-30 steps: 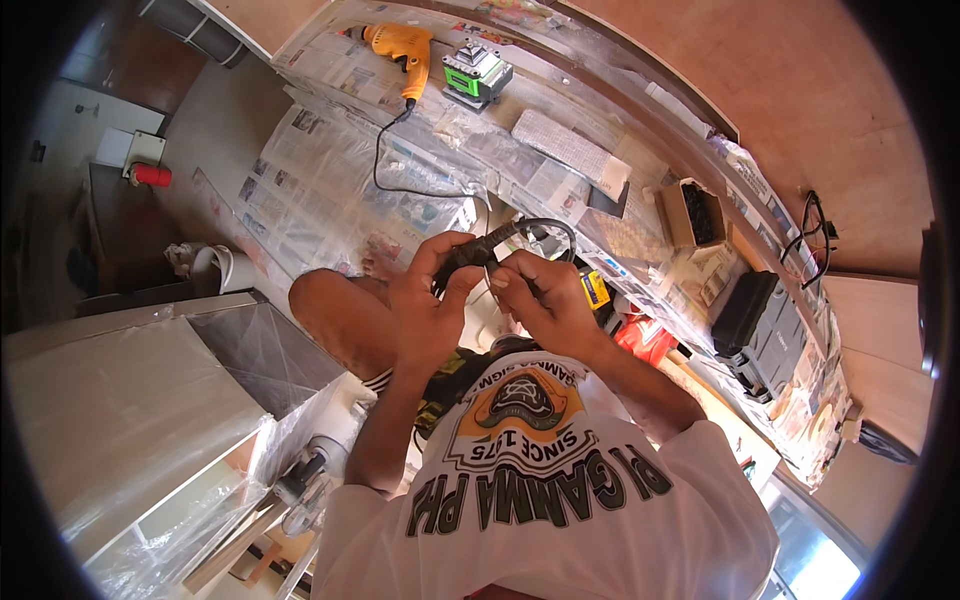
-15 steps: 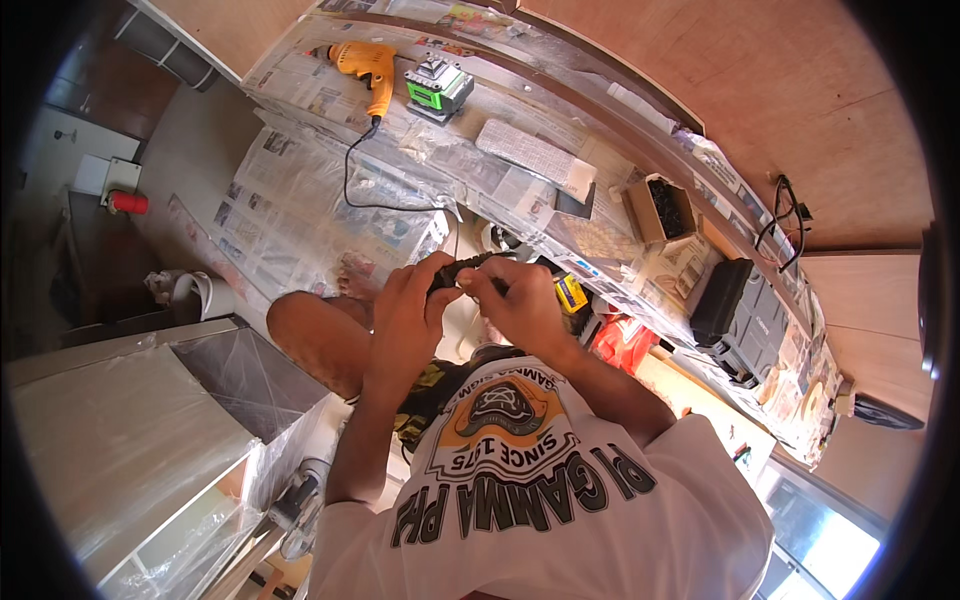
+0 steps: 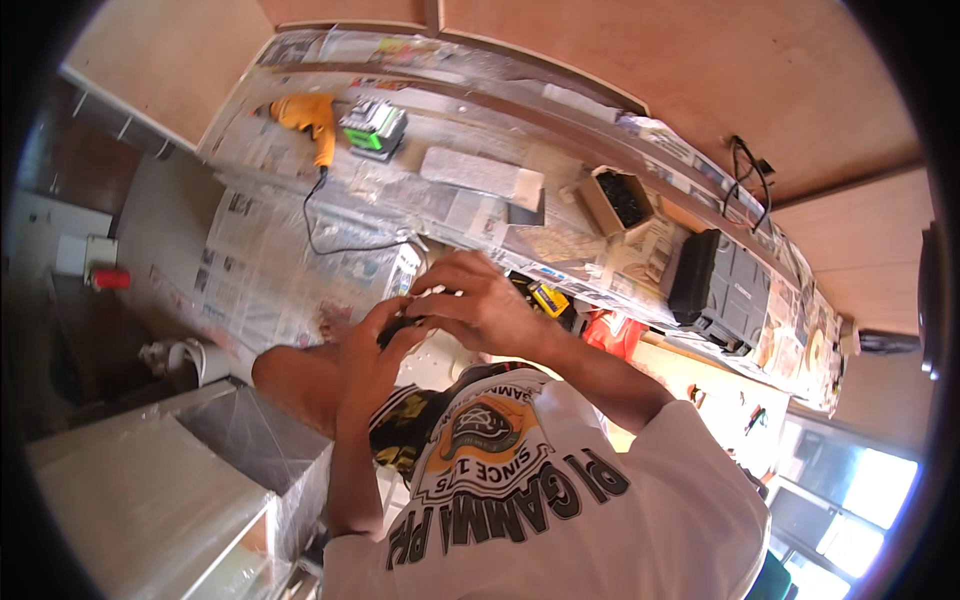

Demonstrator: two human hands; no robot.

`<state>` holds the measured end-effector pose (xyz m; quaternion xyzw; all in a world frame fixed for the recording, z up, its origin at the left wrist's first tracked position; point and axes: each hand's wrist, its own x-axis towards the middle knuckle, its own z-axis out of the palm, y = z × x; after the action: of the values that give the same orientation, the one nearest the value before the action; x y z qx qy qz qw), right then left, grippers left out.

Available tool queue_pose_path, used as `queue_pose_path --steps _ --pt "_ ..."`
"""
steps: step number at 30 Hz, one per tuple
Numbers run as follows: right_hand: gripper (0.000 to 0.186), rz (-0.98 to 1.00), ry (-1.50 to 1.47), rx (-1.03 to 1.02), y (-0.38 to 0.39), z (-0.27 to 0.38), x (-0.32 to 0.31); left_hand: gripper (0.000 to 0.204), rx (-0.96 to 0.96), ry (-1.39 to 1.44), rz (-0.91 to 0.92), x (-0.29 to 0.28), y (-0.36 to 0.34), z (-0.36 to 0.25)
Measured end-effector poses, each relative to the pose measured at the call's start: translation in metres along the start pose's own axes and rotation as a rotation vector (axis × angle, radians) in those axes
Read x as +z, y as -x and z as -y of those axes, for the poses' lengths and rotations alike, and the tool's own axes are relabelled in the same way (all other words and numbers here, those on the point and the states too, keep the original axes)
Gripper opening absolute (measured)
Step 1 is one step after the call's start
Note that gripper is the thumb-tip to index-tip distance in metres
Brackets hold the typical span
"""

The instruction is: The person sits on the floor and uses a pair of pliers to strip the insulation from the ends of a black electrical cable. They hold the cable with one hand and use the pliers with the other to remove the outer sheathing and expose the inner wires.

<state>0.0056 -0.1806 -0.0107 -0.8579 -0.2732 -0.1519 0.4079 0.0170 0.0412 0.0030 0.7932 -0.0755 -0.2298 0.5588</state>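
Observation:
In front of my body, both hands meet around a small dark object (image 3: 394, 331) whose kind I cannot make out. My left hand (image 3: 368, 345) is closed on it with thumb and fingers. From the right, my right hand (image 3: 472, 298) reaches over with bent fingers, close to the left fingertips. A small white bit shows by the right fingers; whether they grip anything is hidden. Beyond the hands, an orange drill (image 3: 308, 118) with a black cable (image 3: 310, 225) lies on the newspaper-covered bench (image 3: 410, 210), beside a green and grey laser level (image 3: 374, 126).
Further right on the bench are a long wrapped slab (image 3: 470, 172), a cardboard box (image 3: 592, 207) of small black pieces, and a dark tool case (image 3: 735, 292). Below its edge sit a yellow item (image 3: 548, 298) and a red bag (image 3: 612, 335). A plastic-covered cabinet (image 3: 140, 480) stands left.
The view has shifted, so the bench things appear further left. My right hand has lifted and turned over the left hand. The dark object is more covered by fingers.

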Motion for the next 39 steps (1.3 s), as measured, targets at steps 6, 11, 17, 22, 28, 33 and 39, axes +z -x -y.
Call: queue_pose_path --steps 6,11,17,22,28,33,39 --pt "0.013 -0.005 -0.160 0.153 0.017 0.001 0.009 0.047 -0.001 -0.060 0.078 0.005 0.002 0.019" --pt "0.014 -0.116 -0.303 0.291 0.027 -0.001 0.022 0.070 0.062 -0.168 0.018 0.016 -0.003 0.019" --pt "0.014 -0.158 -0.306 0.486 0.037 -0.002 0.036 0.084 0.073 -0.295 0.049 0.019 -0.006 0.024" --pt "0.011 -0.219 -0.303 0.548 0.040 -0.008 0.043 0.091 0.152 -0.384 0.010 0.024 -0.010 0.025" --pt "0.011 -0.144 -0.167 0.604 0.036 -0.006 0.048 0.098 0.123 -0.321 -0.026 0.030 -0.011 0.036" --pt "0.021 -0.021 -0.235 0.721 0.038 -0.015 0.042 0.100 0.242 -0.411 -0.077 0.045 -0.014 0.022" --pt "0.028 0.167 -0.750 0.895 0.057 -0.038 0.028 0.092 0.313 -0.528 0.003 0.052 -0.015 0.037"
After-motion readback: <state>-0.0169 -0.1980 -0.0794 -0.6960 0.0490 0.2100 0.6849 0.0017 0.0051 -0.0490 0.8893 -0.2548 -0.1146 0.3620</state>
